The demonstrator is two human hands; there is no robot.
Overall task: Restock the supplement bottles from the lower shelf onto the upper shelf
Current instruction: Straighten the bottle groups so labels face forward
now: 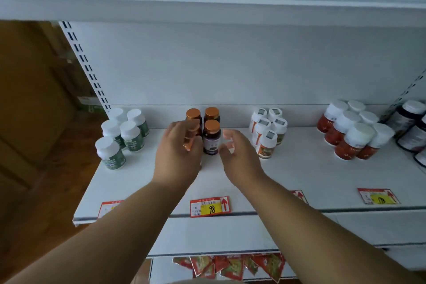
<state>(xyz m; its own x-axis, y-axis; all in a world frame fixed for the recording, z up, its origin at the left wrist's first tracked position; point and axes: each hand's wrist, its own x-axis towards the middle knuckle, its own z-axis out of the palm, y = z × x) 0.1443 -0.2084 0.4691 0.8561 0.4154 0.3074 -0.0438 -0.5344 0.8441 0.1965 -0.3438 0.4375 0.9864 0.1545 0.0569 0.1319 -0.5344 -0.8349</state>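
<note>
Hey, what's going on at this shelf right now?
A person is arranging copper-capped bottles in the middle of a white shelf. The left hand covers the front left bottle, though a grip can't be confirmed. The right hand hovers open beside the group. Other bottle clusters stand on either side.

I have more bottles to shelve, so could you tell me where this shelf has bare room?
Bare: between the green-label bottles and left hand; between the orange-label bottles and red bottles. Crowded: copper-capped bottles.

Shop; price tags [209, 207] on stocked shelf [299, 175]
</note>
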